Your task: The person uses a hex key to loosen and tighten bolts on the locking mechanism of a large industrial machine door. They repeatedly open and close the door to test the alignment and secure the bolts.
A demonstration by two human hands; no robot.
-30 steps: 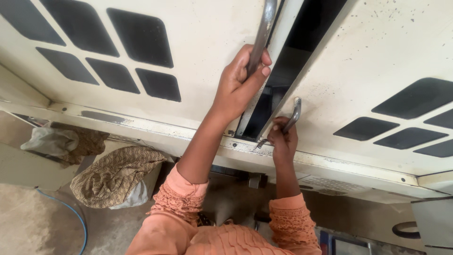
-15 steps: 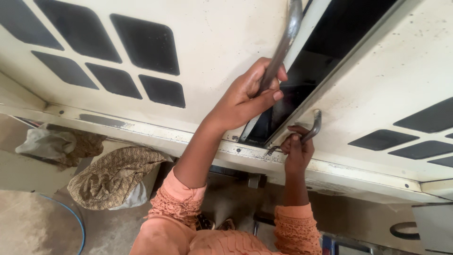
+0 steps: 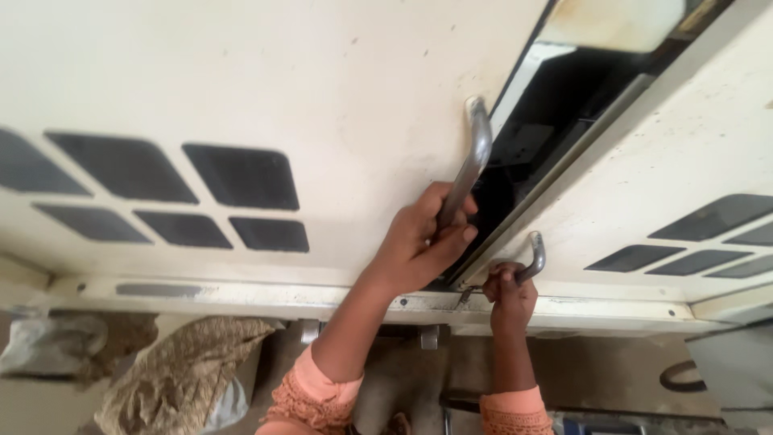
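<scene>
Two cream metal cabinet doors with dark vent slots fill the head view. My left hand point(image 3: 420, 242) is closed around the long chrome handle point(image 3: 475, 153) of the left door point(image 3: 282, 97). My right hand point(image 3: 509, 294) grips the lower end of the shorter chrome handle point(image 3: 535, 256) on the right door point(image 3: 644, 185). Between the two doors a dark gap point(image 3: 555, 121) shows the inside of the cabinet. Both my sleeves are orange with lace cuffs.
A cream base rail point(image 3: 241, 296) runs along the doors' bottom edge. Below it lie a patterned cloth bundle point(image 3: 181, 374) and a grey bag point(image 3: 48, 342) on the dusty floor. A grey box point(image 3: 729, 374) stands at the lower right.
The view has tilted upward and closer to the doors. My left hand now sits lower on the long handle, and the dark gap between the doors looks wider.
</scene>
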